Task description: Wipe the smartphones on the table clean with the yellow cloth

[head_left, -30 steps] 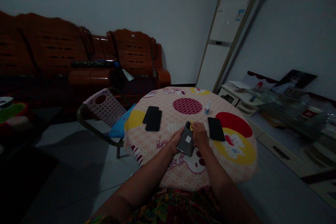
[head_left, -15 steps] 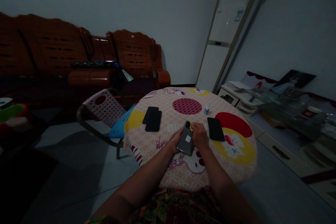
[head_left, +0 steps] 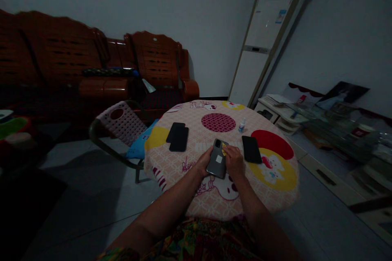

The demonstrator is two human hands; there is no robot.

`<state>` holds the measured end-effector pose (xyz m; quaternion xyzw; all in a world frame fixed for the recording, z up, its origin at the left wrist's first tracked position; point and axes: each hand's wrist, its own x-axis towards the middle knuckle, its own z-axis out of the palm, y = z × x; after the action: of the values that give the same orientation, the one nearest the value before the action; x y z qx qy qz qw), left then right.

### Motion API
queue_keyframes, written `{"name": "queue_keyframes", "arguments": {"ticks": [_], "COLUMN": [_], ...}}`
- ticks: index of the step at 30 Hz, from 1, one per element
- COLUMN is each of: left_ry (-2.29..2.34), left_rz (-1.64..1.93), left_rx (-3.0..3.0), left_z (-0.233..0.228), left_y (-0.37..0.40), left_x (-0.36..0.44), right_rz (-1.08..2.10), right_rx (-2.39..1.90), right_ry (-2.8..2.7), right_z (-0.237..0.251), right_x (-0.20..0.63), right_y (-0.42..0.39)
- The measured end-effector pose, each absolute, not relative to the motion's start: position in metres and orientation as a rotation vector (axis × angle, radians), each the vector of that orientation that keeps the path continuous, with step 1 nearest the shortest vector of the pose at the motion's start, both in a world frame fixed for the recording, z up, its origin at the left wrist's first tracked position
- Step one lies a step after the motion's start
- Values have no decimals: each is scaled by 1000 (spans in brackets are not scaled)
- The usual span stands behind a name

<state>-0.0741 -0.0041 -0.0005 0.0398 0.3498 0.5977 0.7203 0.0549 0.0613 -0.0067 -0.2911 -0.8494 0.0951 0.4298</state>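
Observation:
A grey smartphone [head_left: 218, 167] is tilted back-side up over the near part of the table, its camera block at the top and a white sticker on its back. My left hand [head_left: 204, 162] grips its left edge. My right hand [head_left: 234, 160] pinches a small yellow cloth [head_left: 224, 149] against the upper right of the phone's back; part of the cloth is hidden by the fingers. To the right lies a dark phone [head_left: 251, 149], and a small clear bottle [head_left: 241, 125] with a white cap stands behind it.
Two dark phones [head_left: 179, 139] overlap on the left of the round table [head_left: 196, 118], which has a patterned cloth. A woven chair [head_left: 122, 120] with a blue cushion [head_left: 139, 147] stands at left. A low cabinet [head_left: 318, 171] runs along the right.
My right hand has shifted slightly right and down with the yellow cloth, uncovering more of the phone's camera block. My left hand keeps its hold on the phone.

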Motion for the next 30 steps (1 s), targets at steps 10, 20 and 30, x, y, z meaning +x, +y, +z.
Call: {"name": "queue_keyframes", "arguments": {"ticks": [10, 20, 30], "left_ry": [647, 771, 722], "left_rz": [1248, 1301, 1331], "left_rx": [117, 59, 41], "left_z": [1, -2, 3], "left_y": [-6, -3, -3], "left_x": [-74, -78, -74], "right_rz": [230, 201, 220], "right_rx": [-821, -642, -544], "right_ry": [-2036, -2143, -2249], "right_z": [-4, -14, -6], "right_x": [48, 62, 51], "right_y": [79, 58, 53]}}
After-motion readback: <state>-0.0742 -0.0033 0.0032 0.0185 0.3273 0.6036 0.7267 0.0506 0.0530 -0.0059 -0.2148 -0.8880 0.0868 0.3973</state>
